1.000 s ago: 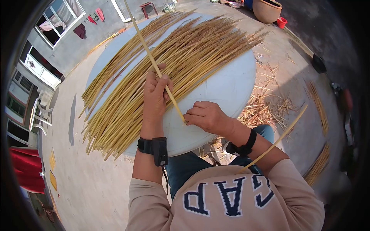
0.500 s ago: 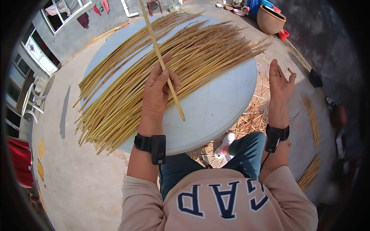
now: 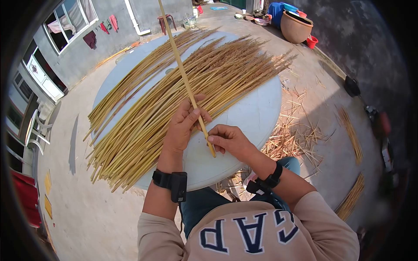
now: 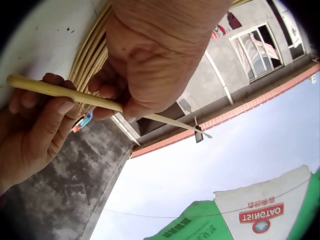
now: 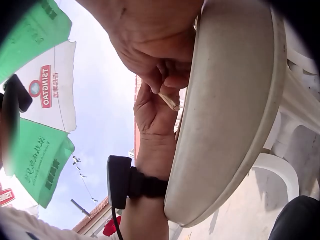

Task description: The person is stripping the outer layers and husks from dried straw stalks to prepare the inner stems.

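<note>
A single pale-yellow stalk (image 3: pixel 185 77) slants over the round table (image 3: pixel 254 108), its thick lower end toward the body. The left hand (image 3: pixel 183 124) pinches it between thumb and fingers. Just below, the right hand (image 3: pixel 230 141) pinches the stalk close to its thick end. In the left wrist view, the stalk (image 4: pixel 90 98) runs between the left hand (image 4: pixel 155 55) and the right hand (image 4: pixel 40 125). The right wrist view has the right hand (image 5: pixel 155 45) over the stalk's end (image 5: pixel 168 101). A broad pile of stalks with feathery brown heads (image 3: pixel 174 95) lies beyond the hands.
Cut scraps (image 3: pixel 291 135) litter the ground right of the table. Two small stalk bundles (image 3: pixel 350 135) (image 3: pixel 352 198) lie farther right. A large clay pot (image 3: pixel 296 28) stands at the back right, a red stool (image 3: pixel 166 22) behind the table, a white chair (image 3: pixel 37 128) at the left.
The right hand, last seen raised and apart at the right, has come back to the stalk and pinches it. The left hand keeps its hold on the stalk.
</note>
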A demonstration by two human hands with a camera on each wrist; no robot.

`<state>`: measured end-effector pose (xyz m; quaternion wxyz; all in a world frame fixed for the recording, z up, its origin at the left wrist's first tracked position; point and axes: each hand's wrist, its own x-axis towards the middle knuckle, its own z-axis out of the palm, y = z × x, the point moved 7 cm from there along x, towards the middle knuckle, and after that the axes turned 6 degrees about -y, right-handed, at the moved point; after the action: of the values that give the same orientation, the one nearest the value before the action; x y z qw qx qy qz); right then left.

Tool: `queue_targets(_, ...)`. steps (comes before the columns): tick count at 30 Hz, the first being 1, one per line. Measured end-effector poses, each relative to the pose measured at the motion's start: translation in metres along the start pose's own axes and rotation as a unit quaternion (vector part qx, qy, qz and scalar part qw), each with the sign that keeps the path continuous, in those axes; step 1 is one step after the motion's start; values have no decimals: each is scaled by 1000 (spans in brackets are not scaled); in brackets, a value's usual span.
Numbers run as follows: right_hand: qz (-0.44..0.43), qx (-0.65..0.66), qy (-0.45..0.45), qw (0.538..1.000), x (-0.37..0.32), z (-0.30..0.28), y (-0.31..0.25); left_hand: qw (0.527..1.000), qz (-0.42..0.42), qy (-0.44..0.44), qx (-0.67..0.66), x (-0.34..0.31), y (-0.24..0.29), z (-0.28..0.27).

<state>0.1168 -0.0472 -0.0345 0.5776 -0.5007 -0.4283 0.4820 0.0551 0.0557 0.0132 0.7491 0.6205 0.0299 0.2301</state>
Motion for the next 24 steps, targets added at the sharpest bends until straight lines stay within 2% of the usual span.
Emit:
queue_targets(5,-18,-15,-1,1000,1,-1,-1,999,11,7,29,-1,7,0)
queue_targets(10,-20,-13,39,999,-2,-4,0,999,-13,12,47,-1,1,-3)
queue_targets(14,-21,-31,37,999,-3,-5,1,998,-16,8,56,-1,-1,-3)
queue_targets(17,-4,-40,42,998,-5,-5,2,998,-24,-7,59,1,-4,-2)
queue_targets(19,-14,-66,61,996,-8,-6,-1,1000,-22,-7,10,1,-7,-2)
queue_targets(24,-41,-56,71,995,-9,-8,-1,999,-19,-49,10,1,-10,0)
